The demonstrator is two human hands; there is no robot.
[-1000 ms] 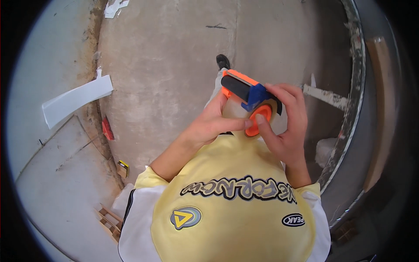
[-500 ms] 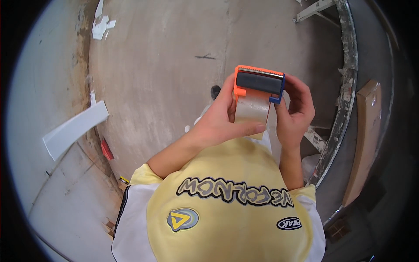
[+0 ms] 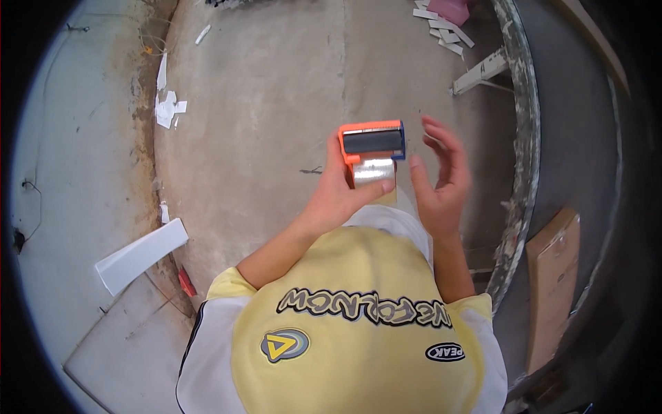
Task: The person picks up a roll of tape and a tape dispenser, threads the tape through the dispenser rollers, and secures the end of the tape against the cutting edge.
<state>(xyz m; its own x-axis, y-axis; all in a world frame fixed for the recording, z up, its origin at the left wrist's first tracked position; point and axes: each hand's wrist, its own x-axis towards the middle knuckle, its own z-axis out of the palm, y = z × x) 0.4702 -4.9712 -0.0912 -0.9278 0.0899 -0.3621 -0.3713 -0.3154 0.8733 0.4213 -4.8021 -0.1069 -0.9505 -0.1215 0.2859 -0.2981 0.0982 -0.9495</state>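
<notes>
My left hand (image 3: 343, 190) is wrapped round a tape dispenser (image 3: 373, 142), its thumb lying across the roll of clear tape (image 3: 374, 170). The dispenser has an orange frame, a dark roller, a toothed metal edge along the top and a blue piece on its right side. Just right of it, my right hand (image 3: 442, 178) is apart from the dispenser and holds nothing. Its fingers are curved and spread from the thumb, slightly blurred. The dispenser's handle is hidden behind my left hand.
At the right lies a flat brown cardboard box (image 3: 554, 290) on a dark surface. White strips (image 3: 141, 255) and a red object (image 3: 186, 282) are at the left. White scraps (image 3: 166, 110) lie on the floor by the wall; more white pieces (image 3: 445, 31) lie near a pink object (image 3: 449, 10) at the far right.
My right hand has come off the dispenser and opened. The dispenser, in my left hand, sits slightly further left and lower in view. The view now takes in more floor ahead.
</notes>
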